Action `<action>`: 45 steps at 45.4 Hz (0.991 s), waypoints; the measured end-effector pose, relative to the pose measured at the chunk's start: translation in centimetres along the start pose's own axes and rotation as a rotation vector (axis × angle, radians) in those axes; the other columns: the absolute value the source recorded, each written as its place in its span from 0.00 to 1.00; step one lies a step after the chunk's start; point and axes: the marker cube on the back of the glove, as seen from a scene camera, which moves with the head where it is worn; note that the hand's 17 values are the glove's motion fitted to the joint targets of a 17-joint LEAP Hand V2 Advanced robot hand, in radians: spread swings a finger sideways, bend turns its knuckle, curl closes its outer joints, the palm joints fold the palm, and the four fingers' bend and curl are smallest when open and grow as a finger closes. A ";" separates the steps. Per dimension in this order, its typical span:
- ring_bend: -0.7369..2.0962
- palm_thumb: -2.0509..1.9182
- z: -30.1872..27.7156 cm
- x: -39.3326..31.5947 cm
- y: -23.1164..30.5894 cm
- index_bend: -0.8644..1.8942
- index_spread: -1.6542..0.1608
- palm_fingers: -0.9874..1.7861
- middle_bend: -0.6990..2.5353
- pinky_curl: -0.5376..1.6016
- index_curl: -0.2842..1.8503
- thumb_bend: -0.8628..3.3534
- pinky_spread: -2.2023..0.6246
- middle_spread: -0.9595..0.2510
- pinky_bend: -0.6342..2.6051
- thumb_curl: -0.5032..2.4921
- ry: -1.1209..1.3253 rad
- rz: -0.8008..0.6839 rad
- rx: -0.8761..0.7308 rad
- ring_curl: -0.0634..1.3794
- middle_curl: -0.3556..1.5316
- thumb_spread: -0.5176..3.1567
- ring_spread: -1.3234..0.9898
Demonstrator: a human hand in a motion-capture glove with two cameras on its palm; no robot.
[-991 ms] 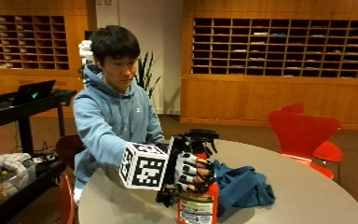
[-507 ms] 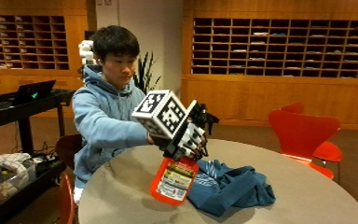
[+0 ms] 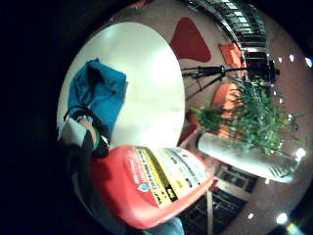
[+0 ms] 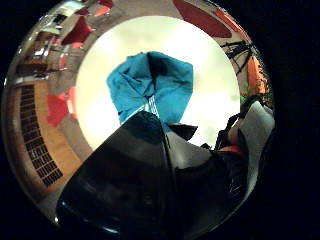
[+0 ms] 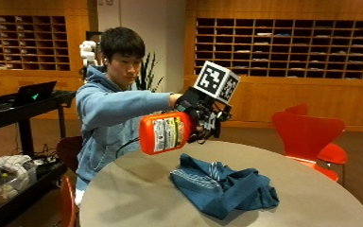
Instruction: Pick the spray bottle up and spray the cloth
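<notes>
**Now the bottle is aloft and tipped over the cloth**

Now the gloved right hand (image 5: 202, 116) holds the spray bottle (image 5: 164, 133) up in the air, clear of the worktop (image 5: 131, 198). The fingers (image 5: 208, 124) are wrapped round the black sprayer head, clamped on it at the neck and trigger end. From the fingers, the red body of the bottle runs out sideways toward the person's chest, so its long axis lies close to level, not upright.

The blue cloth (image 5: 222, 185) lies crumpled on the worktop, below the fingers and a little beyond them, away from the person, well apart from the bottle. In the thumb-side palm view the dark sprayer head (image 4: 145, 175) fills the near field and the cloth (image 4: 152, 85) sits straight past it, which suggests the nozzle is aimed at the fabric. The little-finger-side view shows the bottle's labelled red body (image 3: 151, 183) close against the palm, with the cloth (image 3: 95, 95) off to one side on the worktop.

Judging by this, the lift is done and the squeeze is what remains; the move depends on keeping the nozzle pointed down at the cloth. The bare hand is not in view.
</notes>
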 end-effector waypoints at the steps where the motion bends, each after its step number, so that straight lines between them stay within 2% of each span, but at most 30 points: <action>1: 0.45 0.74 0.3 -0.2 -0.3 0.49 0.80 0.86 0.40 0.43 0.37 0.20 0.69 0.68 0.30 0.41 0.009 0.003 -0.016 0.34 0.44 0.20 0.49; 11: 0.45 0.74 4.2 -3.7 -2.0 0.49 0.81 0.86 0.40 0.43 0.37 0.20 0.69 0.68 0.30 0.42 0.013 -0.019 -0.176 0.34 0.44 0.19 0.49; 33: 0.45 0.73 0.5 -2.7 -0.2 0.49 0.80 0.86 0.40 0.43 0.37 0.20 0.68 0.68 0.30 0.42 0.070 -0.008 -0.138 0.34 0.44 0.19 0.49; 45: 0.45 0.73 2.2 -3.5 -1.0 0.49 0.80 0.86 0.40 0.43 0.37 0.20 0.68 0.68 0.30 0.43 0.001 -0.008 -0.173 0.34 0.44 0.19 0.49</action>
